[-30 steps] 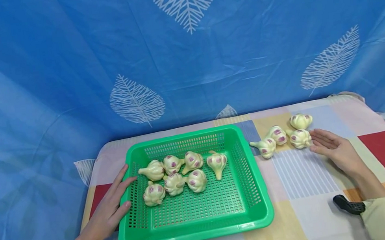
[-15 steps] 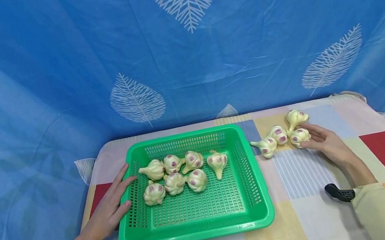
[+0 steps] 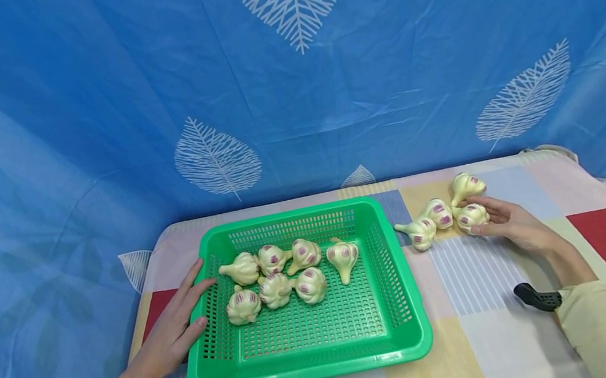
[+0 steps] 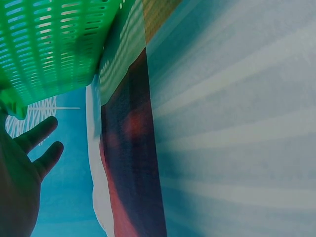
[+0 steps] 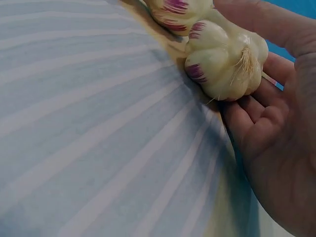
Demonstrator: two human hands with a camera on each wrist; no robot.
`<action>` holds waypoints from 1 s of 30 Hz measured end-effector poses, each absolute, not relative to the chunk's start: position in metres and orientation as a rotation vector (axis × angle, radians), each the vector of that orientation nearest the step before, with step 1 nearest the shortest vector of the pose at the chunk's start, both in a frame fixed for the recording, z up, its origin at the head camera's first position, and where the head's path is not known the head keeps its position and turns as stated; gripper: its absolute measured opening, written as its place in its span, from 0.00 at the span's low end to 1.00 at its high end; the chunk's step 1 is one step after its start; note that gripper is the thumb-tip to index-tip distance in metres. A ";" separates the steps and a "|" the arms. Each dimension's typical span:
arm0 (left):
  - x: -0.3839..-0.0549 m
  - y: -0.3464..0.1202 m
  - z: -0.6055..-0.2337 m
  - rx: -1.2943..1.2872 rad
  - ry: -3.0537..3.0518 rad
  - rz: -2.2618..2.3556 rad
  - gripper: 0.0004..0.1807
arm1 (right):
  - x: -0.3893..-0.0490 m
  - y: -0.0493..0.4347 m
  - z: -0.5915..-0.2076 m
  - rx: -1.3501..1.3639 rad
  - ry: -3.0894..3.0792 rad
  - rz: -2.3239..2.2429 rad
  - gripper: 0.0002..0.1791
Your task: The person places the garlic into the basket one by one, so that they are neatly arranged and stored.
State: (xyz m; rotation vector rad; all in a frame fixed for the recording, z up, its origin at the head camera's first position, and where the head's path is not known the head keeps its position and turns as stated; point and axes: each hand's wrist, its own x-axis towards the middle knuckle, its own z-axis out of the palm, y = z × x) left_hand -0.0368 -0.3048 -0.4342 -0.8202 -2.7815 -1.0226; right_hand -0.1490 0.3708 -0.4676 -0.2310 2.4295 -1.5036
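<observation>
My right hand [image 3: 523, 227] grips a garlic bulb [image 3: 471, 218] at the right of the table, thumb on the near side and fingers behind it. In the right wrist view this bulb [image 5: 224, 61] shows its roots and purple streaks, low over the cloth. Another garlic bulb [image 3: 467, 185] lies just behind it, and two more, one of them a garlic bulb with a long stem [image 3: 421, 233], lie to its left. At the left, my left hand [image 3: 165, 335] rests its spread fingers on the rim of a green plastic basket [image 3: 313, 376]. Several garlic bulbs [image 3: 276, 290] sit inside.
A patchwork tablecloth [image 3: 478, 350] covers the table. Behind it and at the left hangs a blue curtain [image 3: 361, 107] with white leaf prints. A black wrist device [image 3: 538, 297] sits at the right sleeve [image 3: 599, 323].
My right hand has moved left and closed round the garlic bulb. The bulb behind it has turned and shifted slightly back. The left hand and basket have stayed in place.
</observation>
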 end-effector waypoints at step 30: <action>-0.037 -0.305 -0.434 -0.817 -2.789 -1.014 0.36 | -0.138 0.371 -0.461 0.009 2.570 -1.533 0.26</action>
